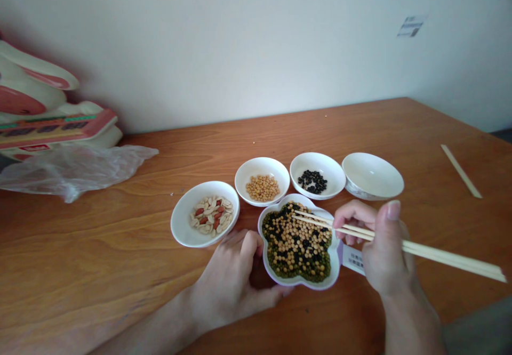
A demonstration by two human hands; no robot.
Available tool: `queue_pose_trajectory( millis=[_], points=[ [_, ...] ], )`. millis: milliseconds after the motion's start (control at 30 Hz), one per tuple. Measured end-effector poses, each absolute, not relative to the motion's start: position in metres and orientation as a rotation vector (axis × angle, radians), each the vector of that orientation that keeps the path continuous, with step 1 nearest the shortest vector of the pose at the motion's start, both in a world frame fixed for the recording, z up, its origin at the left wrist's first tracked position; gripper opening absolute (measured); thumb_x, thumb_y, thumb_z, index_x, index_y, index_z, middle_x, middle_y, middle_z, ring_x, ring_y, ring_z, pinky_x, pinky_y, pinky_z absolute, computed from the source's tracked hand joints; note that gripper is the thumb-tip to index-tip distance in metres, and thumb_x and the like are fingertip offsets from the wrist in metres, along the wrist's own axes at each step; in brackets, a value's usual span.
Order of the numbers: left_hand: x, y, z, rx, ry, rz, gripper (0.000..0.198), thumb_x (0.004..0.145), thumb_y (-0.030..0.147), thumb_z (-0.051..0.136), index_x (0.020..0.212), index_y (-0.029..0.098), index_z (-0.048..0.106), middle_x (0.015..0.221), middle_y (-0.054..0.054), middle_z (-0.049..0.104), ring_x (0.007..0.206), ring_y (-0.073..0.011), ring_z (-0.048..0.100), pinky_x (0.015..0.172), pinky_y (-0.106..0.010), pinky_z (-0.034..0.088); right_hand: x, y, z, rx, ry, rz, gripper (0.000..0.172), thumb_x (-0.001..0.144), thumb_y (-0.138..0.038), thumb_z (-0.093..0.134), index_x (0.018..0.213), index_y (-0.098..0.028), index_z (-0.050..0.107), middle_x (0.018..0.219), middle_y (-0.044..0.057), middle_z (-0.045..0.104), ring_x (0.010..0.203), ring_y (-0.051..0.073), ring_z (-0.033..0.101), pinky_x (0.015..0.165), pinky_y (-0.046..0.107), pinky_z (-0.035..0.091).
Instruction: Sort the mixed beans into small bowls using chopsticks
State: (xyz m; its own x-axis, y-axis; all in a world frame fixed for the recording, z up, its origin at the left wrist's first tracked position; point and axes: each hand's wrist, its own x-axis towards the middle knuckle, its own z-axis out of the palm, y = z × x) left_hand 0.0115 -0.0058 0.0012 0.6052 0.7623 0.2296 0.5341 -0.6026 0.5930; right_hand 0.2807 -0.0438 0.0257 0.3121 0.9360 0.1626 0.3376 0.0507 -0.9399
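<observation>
Chopsticks between right fingers, tips perhaps among beans, left fingers around dish edge, bowls close beyond, wide tabletop leftward.

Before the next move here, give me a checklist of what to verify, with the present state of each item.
1. Left hand at the tray: ok, it rests against the near-left edge; how firmly cannot be seen.
2. Right hand holding the chopsticks: ok.
3. Chopstick tips over the mixed beans: ok, they are at the far part of the tray.
4. A bean pinched between the tips: cannot tell, too small.
5. Bowl of yellow beans and bowl of black beans upright: ok, both stand just beyond the tray.
6. Beans in the tray separated by kind: not ok, yellow, black and green lie together.
</observation>
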Motion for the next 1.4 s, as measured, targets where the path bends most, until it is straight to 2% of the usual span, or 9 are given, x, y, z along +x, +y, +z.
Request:
queue_pose_trajectory(
  millis=[200,367,767,933,1400],
  points=[
    [0.012,-0.005,0.002,2.371,1.03,0.642,0.051,0.077,0.049,0.092,0.096,0.026,0.05,0.09,-0.003,0.076,0.077,-0.0257,0.075,0.064,-0.036,0.056,0.282,-0.04,0.026,-1.479,-1.287,0.603,0.089,0.108,-0.076,0.014,0.067,-0.022,0.071,0.055,0.004,0.061,0.051,0.015,0.05,0.047,0.028,0.038],
    [0.013,-0.006,0.002,2.364,1.013,0.662,0.051,0.078,0.049,0.091,0.096,0.026,0.05,0.089,-0.001,0.075,0.075,-0.0245,0.074,0.064,-0.035,0.055,0.282,-0.04,0.028,-1.471,-1.299,0.553,0.088,0.109,-0.074,0.016,0.064,-0.021,0.071,0.054,0.005,0.062,0.049,0.014,0.052,0.045,0.027,0.04],
    [0.012,-0.006,-0.003,2.378,1.007,0.655,0.053,0.079,0.05,0.09,0.098,0.027,0.046,0.09,-0.001,0.075,0.075,-0.0236,0.074,0.064,-0.035,0.053,0.29,-0.039,0.026,-1.448,-1.28,0.611,0.097,0.102,-0.084,0.009,0.064,-0.022,0.073,0.053,0.007,0.062,0.05,0.016,0.057,0.043,0.026,0.044],
    [0.013,-0.005,-0.001,2.357,1.019,0.644,0.052,0.078,0.05,0.091,0.096,0.027,0.048,0.088,0.0,0.075,0.071,-0.0221,0.071,0.063,-0.034,0.053,0.295,-0.039,0.023,-1.459,-1.299,0.683,0.1,0.099,-0.088,0.006,0.065,-0.022,0.073,0.053,0.006,0.061,0.047,0.016,0.055,0.041,0.027,0.043],
    [0.013,-0.006,0.001,2.358,1.029,0.652,0.052,0.077,0.051,0.091,0.096,0.026,0.05,0.088,-0.001,0.075,0.072,-0.0234,0.073,0.063,-0.036,0.055,0.285,-0.04,0.029,-1.461,-1.313,0.56,0.088,0.109,-0.073,0.015,0.066,-0.021,0.071,0.055,0.005,0.062,0.05,0.014,0.053,0.045,0.025,0.041]
  ],
)
